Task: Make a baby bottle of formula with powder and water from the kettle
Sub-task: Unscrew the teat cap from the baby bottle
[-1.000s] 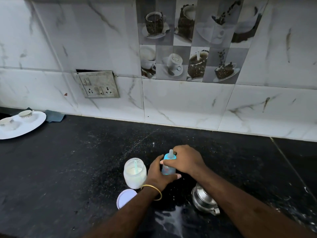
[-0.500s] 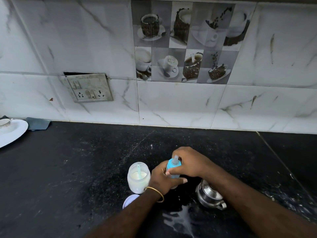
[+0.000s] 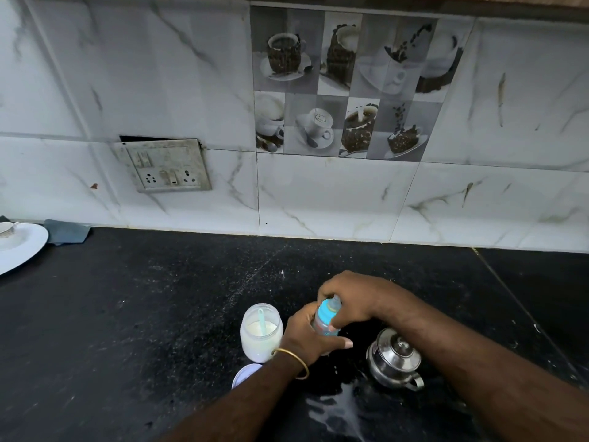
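A small baby bottle (image 3: 322,323) with a blue collar and a clear teat stands on the black counter (image 3: 143,307). My left hand (image 3: 307,338) wraps around its body. My right hand (image 3: 353,298) grips the blue collar from above and behind. To the left stands an open glass jar of white powder (image 3: 261,333) with a pale blue scoop inside. Its white lid (image 3: 243,374) lies in front of it, partly hidden by my left forearm. A small steel kettle (image 3: 393,357) with its lid on sits to the right, under my right forearm.
A wet spill (image 3: 338,409) shines on the counter near the front edge. A white plate (image 3: 22,247) with a cup and a grey cloth (image 3: 65,231) lie at the far left. A wall socket (image 3: 169,169) is set in the tiled backsplash.
The view has tilted up slightly, so the objects sit lower in the frame. My right hand has shifted around the bottle's collar; the bottle stays in the same spot.
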{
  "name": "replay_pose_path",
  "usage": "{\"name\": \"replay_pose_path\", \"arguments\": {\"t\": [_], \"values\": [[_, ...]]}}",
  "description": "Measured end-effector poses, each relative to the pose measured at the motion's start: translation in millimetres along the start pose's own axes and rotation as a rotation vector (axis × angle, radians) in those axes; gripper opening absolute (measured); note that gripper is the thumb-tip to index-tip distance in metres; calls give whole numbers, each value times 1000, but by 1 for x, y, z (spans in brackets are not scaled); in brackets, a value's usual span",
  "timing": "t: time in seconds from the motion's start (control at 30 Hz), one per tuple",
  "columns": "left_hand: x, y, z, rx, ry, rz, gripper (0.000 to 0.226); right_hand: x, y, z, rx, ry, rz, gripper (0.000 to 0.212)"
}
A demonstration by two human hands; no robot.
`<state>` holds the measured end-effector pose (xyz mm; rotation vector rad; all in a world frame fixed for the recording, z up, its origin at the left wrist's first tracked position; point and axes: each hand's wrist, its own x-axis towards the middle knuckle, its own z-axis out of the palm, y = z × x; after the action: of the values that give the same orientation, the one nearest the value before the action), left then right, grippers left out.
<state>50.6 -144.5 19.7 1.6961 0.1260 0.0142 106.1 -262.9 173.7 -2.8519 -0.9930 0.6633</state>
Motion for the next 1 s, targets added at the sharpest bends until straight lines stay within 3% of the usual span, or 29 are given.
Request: {"name": "replay_pose_path", "arguments": {"t": [0.07,0.17,0.27,0.4,0.7,0.83,1.0], "values": [[0,1,1,6,10,0,62,-1,1,-4,24,-53,-85,50],[1,2,1,0,-3,7,63,0,2,-2,-48,11,27,70],[2,4,1,7,-20,18,62,3,4,-1,-91,60,104,53],[4,4,3,24,-15,26,63,2,9,-6,-13,-1,0,34],[14,-4,1,124,-13,10,68,4,31,-15,67,19,-133,52],[15,-7,1,121,12,5,66,13,57,-11,195,99,-71,59],[13,-9,2,138,29,10,66,27,88,14,250,80,18,59]]}}
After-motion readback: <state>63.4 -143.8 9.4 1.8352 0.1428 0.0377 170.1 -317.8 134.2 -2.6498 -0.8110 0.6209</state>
